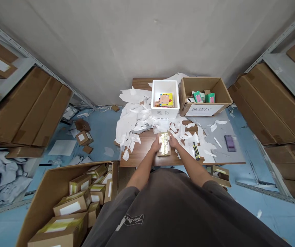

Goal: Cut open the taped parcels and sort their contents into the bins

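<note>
Two bare hands on one taped cardboard parcel [164,153], near edge of the wooden table [143,151], roughly mid-width. Left hand [156,144] clasps its left side, right hand [173,141] its right side; fingers partly hidden. Parcel looks closed, yellowish tape and white label along the top; cannot tell if the tape is cut. Utility knife [196,151], yellow and black, lies right of the right hand, untouched. Torn white paper scraps [126,123] cover much of the table, thickest at left, so some unwrapping seems done. Far side, two containers side by side: white foam box [173,114] holding a yellow packet [170,97] and other small items, and right of it a labelled cardboard box [222,91] with green packets [210,98]; both part-filled, so sorting looks partly done. Near left, large open carton [49,185] holds many taped parcels [81,199], apparently unopened, so plenty seems left. This one reads as early-stage.
</note>
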### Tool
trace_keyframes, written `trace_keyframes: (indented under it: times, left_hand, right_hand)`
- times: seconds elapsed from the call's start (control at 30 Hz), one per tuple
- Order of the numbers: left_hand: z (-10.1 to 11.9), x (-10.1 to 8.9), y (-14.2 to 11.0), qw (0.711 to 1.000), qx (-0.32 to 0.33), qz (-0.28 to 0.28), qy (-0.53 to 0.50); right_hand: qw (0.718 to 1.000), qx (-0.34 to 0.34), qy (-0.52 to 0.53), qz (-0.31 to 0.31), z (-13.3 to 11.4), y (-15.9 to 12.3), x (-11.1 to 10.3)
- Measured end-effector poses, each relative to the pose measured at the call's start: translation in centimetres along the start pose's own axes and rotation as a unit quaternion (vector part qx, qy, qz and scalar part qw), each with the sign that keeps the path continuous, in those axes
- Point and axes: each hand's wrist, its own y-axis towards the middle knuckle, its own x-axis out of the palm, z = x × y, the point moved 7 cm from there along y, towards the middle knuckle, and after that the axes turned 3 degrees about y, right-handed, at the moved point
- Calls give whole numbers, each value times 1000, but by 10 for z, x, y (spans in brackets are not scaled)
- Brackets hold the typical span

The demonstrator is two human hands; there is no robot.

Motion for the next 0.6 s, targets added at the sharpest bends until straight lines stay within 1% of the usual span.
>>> trace_keyframes:
  times: [0.07, 0.13, 0.17, 0.23, 0.27, 0.3, 0.37, 0.4, 0.47, 0.53, 0.6]
  left_hand:
    - [-10, 4, -6, 1000, 2, 1, 9]
    - [-23, 6, -20, 1000, 15, 6, 23]
    - [-29, 10, -29, 999, 31, -7, 29]
    - [-37, 22, -49, 996, 61, -52, 36]
    - [-41, 28, -58, 995, 65, -71, 40]
    - [-43, 33, -65, 994, 60, -81, 44]
    - [-45, 32, -71, 996, 34, -68, 52]
    - [-43, 28, -70, 997, 22, -54, 54]
    - [-35, 14, -62, 998, 11, -30, 54]
    - [-22, -4, -48, 999, 11, -2, 45]
    - [-10, -18, -31, 999, 19, 22, 35]
  right_hand:
    - [1000, -22, 1, -11, 10, -11, 8]
    - [999, -45, 1, -21, 25, -31, 15]
    - [998, -56, -3, -39, 33, -43, 20]
    - [993, -73, -17, -93, 46, -67, 36]
    - [990, -75, -24, -114, 50, -77, 43]
    - [989, -72, -30, -122, 53, -85, 49]
    - [991, -64, -35, -110, 51, -92, 52]
    - [993, -63, -34, -96, 48, -91, 49]
    - [995, -69, -33, -65, 36, -84, 34]
    - [996, -73, -36, -24, 21, -69, 11]
    - [997, -59, -56, 16, 7, -50, -12]
